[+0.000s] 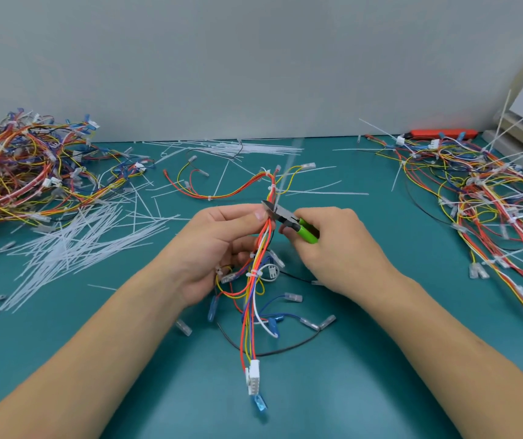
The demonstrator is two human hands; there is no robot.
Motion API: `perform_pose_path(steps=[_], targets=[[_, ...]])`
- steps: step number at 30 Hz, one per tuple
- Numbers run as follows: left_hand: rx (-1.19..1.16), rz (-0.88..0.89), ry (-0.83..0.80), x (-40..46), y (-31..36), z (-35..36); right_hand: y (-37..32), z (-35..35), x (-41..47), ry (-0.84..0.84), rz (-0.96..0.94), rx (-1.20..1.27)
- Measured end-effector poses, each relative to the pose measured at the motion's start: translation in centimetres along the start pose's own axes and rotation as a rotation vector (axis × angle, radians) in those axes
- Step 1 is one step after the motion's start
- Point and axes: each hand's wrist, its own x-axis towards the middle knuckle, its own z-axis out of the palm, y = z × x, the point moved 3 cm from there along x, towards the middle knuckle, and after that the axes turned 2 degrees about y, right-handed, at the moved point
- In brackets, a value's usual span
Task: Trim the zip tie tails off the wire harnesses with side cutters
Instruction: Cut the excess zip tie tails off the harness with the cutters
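Observation:
My left hand (219, 245) grips a wire harness (253, 289) of red, orange, yellow, blue and white wires, thumb pressed on the bundle near its top. The harness hangs down to a white connector (253, 380) near the table's front. My right hand (339, 248) holds green-handled side cutters (288, 220), their jaws at the bundle just beside my left thumb. A long white zip tie tail (288, 167), blurred, sticks up from the bundle at the jaws. Another zip tie (253, 274) wraps the harness lower down.
A heap of harnesses (22, 172) lies at the left and another heap with long tails (488, 201) at the right. Cut white tails (70, 245) litter the teal table (380, 375). An orange tool (440, 133) lies by the back wall.

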Motion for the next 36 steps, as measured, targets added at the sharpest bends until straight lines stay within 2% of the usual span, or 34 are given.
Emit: perform_pose_path(steps=[5, 14, 23, 31, 36], targets=[[-0.005, 0.002, -0.001, 0.07, 0.13, -0.11, -0.32, -0.29, 0.1, -0.012, 0.059, -0.019], [0.001, -0.006, 0.015, -0.06, 0.03, 0.05, -0.57, -0.17, -0.22, 0.041, -0.021, 0.019], [0.015, -0.008, 0.003, -0.06, -0.04, 0.07, -0.78, -0.16, -0.29, -0.007, -0.063, -0.008], [0.006, -0.009, 0.011, 0.05, -0.13, 0.11, -0.12, 0.04, 0.17, 0.003, 0.044, -0.013], [0.027, 0.006, 0.027, -0.08, -0.19, 0.05, 0.16, 0.45, 0.01, 0.012, 0.042, 0.004]])
